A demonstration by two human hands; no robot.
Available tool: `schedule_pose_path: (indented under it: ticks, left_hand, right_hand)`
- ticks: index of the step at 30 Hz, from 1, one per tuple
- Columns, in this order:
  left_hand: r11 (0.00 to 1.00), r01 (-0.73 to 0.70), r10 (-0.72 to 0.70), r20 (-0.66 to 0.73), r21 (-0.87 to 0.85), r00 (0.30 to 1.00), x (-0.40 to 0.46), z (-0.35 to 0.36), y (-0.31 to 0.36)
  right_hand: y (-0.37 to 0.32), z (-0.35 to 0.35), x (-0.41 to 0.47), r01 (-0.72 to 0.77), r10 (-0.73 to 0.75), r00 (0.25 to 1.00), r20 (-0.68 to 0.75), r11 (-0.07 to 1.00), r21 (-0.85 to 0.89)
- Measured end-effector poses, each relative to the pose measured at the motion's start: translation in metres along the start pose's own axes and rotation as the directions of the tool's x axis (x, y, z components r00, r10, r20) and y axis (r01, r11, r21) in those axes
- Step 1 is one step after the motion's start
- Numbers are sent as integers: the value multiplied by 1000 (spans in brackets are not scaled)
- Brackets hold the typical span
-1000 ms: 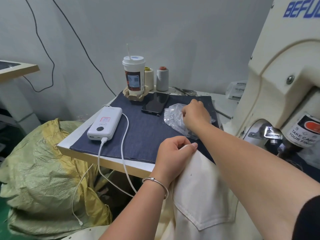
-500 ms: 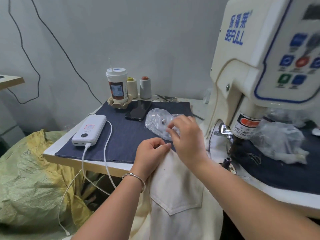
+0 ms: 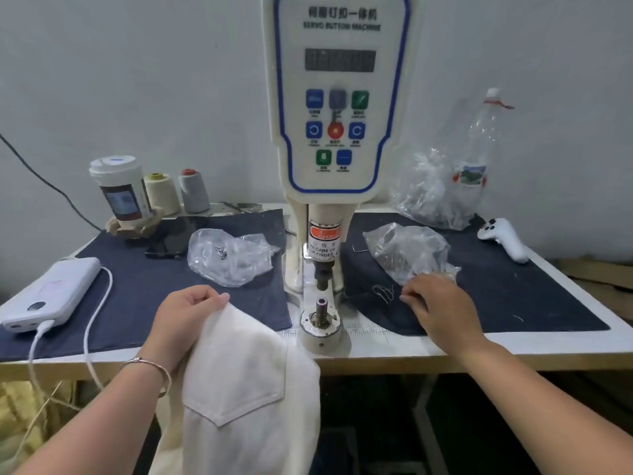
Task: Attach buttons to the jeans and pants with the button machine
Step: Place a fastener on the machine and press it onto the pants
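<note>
The left hand (image 3: 186, 315) pinched the white pants (image 3: 239, 382) at the surface's front edge, ready for the button machine (image 3: 337, 138); the right hand (image 3: 442, 308), fingers loosely curled, reached the right bag (image 3: 407, 252).

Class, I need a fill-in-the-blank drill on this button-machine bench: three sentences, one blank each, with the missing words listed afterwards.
1. The left hand grips the cream-white pants to the ______ of the button machine.
2. The right hand rests on the dark cloth beside a clear ______ bag.
3. The white power bank has a ______ cable plugged into it.

Missing words: left; plastic; white
</note>
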State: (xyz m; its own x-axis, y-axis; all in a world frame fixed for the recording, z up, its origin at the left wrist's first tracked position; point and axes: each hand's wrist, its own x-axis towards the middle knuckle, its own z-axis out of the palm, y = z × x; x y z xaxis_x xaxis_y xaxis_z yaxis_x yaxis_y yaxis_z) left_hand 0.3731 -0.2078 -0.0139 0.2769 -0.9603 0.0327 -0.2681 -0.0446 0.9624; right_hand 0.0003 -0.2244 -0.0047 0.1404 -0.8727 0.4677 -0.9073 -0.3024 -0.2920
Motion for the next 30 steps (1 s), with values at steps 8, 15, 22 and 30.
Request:
schedule_pose_path:
  ticks: [8,15,22,30]
  left_hand:
    - [1000,6,-6,4,25,1000,1,-1,-2]
    - [1000,5,-5,-15,12,1000,1,0,-4]
    - [1000,0,1,-26,12,1000,0,2,-1]
    - [1000,12,-12,-28,28,1000,-1,1,0]
  right_hand:
    - [18,15,-2,99,-99,994,52,995,11]
    - [18,10,-5,17,-17,1000,-4,980,199]
    - [24,8,3,-248,197,967,162,878,409]
    - [24,11,4,-193,130,968,215,933,304]
